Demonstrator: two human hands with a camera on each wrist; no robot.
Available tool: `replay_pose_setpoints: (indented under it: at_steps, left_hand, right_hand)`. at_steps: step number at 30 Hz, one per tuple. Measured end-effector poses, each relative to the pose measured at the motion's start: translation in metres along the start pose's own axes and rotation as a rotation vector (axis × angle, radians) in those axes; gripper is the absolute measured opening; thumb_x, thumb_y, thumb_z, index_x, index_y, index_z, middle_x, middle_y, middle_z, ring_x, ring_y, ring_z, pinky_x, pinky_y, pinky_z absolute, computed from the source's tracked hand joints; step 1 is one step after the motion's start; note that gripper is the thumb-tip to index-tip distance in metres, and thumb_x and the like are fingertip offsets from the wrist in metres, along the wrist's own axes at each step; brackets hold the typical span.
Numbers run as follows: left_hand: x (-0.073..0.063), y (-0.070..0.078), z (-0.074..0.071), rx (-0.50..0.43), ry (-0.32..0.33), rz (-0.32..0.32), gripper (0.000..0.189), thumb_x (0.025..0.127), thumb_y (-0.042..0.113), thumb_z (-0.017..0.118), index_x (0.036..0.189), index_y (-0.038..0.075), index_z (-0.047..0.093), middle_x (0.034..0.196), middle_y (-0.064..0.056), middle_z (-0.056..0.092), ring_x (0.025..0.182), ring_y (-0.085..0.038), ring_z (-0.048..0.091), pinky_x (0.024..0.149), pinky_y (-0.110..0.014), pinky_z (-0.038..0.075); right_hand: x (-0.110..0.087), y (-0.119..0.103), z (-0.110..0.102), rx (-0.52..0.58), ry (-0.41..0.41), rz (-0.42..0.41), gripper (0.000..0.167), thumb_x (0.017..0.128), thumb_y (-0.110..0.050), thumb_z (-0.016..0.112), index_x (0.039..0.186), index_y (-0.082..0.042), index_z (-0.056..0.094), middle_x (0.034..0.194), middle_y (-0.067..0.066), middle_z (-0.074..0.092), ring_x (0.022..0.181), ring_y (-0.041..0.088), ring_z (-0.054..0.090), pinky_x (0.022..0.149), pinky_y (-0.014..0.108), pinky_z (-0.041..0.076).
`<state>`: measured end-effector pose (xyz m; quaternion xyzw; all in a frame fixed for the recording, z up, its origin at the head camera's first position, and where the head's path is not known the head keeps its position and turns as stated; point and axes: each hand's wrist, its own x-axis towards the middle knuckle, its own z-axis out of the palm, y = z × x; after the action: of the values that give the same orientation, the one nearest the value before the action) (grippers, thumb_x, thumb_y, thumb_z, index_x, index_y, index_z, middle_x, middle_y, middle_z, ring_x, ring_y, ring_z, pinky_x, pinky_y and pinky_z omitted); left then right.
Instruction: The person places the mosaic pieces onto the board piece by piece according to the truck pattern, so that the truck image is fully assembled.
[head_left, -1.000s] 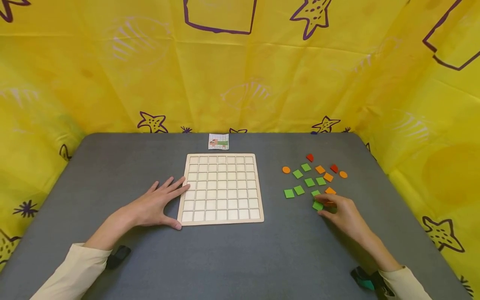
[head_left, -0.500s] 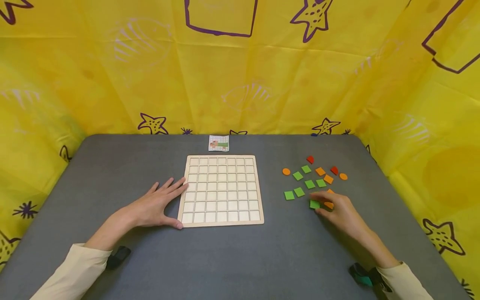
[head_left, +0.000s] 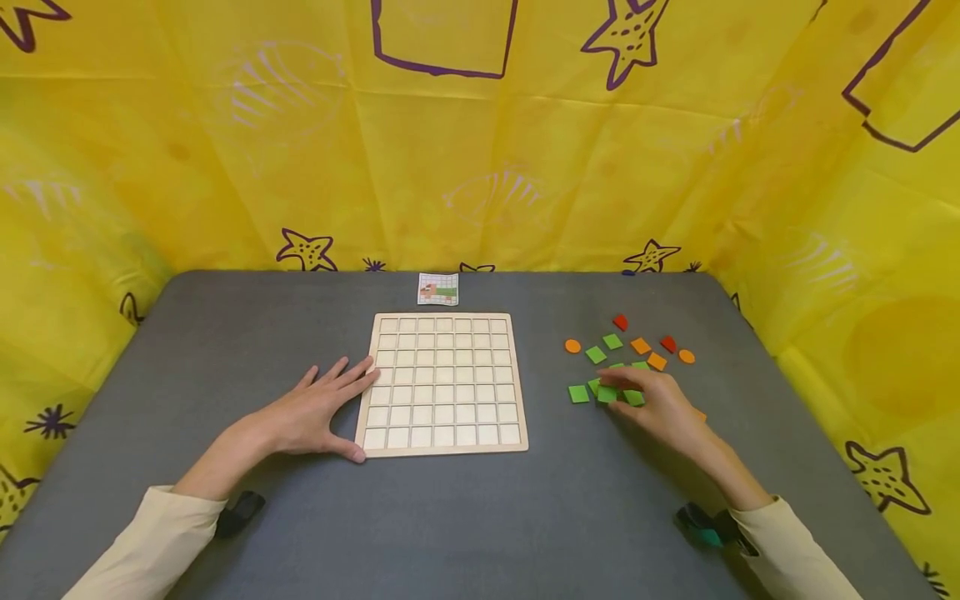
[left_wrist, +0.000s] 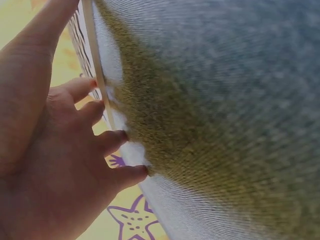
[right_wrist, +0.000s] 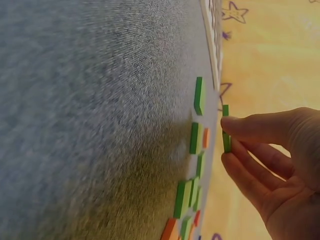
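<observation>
My right hand (head_left: 654,407) pinches a green square tile (right_wrist: 226,129) between thumb and fingers, lifted off the table in the right wrist view. In the head view that tile hangs over the group of loose pieces. On the left, my left hand (head_left: 313,410) lies spread, its fingertips and thumb touching the left edge of a wooden grid board (head_left: 444,383). All the board's cells show bare wood. The left wrist view has the fingers (left_wrist: 112,142) apart along the board's rim and the table.
Around the right hand lie several green squares (head_left: 578,394), orange squares (head_left: 641,345), orange discs (head_left: 572,346) and red quarter-round pieces (head_left: 620,322). A small picture card (head_left: 438,289) lies behind the board. Yellow cloth (head_left: 480,150) hangs behind the grey table (head_left: 450,533).
The right hand has picked up a green tile from the near side of the pile and carried it left. The left hand stays at the board's edge.
</observation>
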<state>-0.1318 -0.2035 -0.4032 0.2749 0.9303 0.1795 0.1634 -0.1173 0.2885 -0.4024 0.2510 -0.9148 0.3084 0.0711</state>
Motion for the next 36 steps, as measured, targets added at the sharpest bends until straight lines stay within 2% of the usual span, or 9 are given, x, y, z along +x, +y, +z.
replay_pose_setpoints:
  at_steps: [13,22,36]
  left_hand:
    - [-0.001,0.001,-0.006,-0.023,-0.022,-0.047,0.122,0.064,0.066,0.079,0.156,0.009,0.023,0.164,-0.012,0.012,0.147,-0.046,0.007,0.109,-0.071,0.003]
    - [0.001,0.007,-0.004,-0.035,-0.046,-0.058,0.121,0.065,0.063,0.08,0.156,0.008,0.023,0.164,-0.012,0.012,0.147,-0.045,0.007,0.109,-0.071,0.003]
    - [0.0,0.006,-0.002,-0.038,-0.043,-0.053,0.122,0.065,0.064,0.079,0.157,0.009,0.021,0.164,-0.012,0.011,0.147,-0.046,0.005,0.109,-0.07,0.002]
  right_hand:
    - [0.021,-0.008,0.007,0.076,-0.048,-0.021,0.043,0.075,0.011,0.077,0.116,0.005,0.067,0.11,0.015,0.071,0.098,0.03,0.069,0.082,0.044,0.056]
    - [0.029,-0.012,0.019,0.061,-0.056,-0.028,0.042,0.075,0.01,0.078,0.116,0.004,0.068,0.11,0.012,0.072,0.097,0.027,0.07,0.083,0.043,0.056]
    - [0.042,-0.017,0.035,0.169,-0.074,0.034,0.038,0.079,0.003,0.079,0.115,0.001,0.069,0.108,0.009,0.072,0.097,0.024,0.071,0.083,0.036,0.056]
